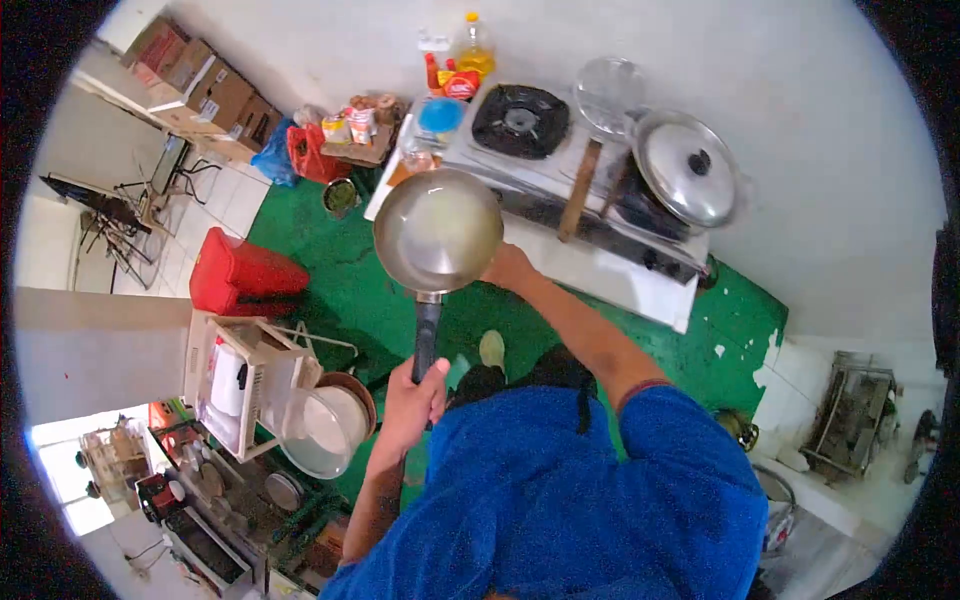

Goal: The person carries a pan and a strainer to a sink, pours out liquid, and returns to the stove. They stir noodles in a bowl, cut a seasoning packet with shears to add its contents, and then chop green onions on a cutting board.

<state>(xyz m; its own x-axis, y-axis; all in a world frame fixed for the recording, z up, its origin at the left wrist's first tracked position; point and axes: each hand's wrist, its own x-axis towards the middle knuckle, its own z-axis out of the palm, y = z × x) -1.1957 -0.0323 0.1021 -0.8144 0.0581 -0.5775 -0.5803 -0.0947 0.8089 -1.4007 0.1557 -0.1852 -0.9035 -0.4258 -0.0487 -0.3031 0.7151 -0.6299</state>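
Observation:
A steel frying pan point(438, 230) with a black handle is held up in front of me, its shiny inside facing the camera. My left hand point(416, 402) is closed around the lower part of the handle. Just past the pan's right rim is my right hand point(508, 266); its fingers are hidden behind the pan, so I cannot tell what they touch. Beyond the pan stands a white gas stove point(600, 262). Its left burner point(520, 120) is bare, and a large lidded pot point(688, 170) sits on the right side.
A round glass lid point(610, 95) and a wooden-handled utensil point(580, 190) lie mid-stove. An oil bottle point(474, 55) and sauce bottles point(450, 80) stand behind it. Left are a red bin point(245, 272), a clear tub point(322, 432) and cardboard boxes point(212, 92). The floor point(350, 270) is green.

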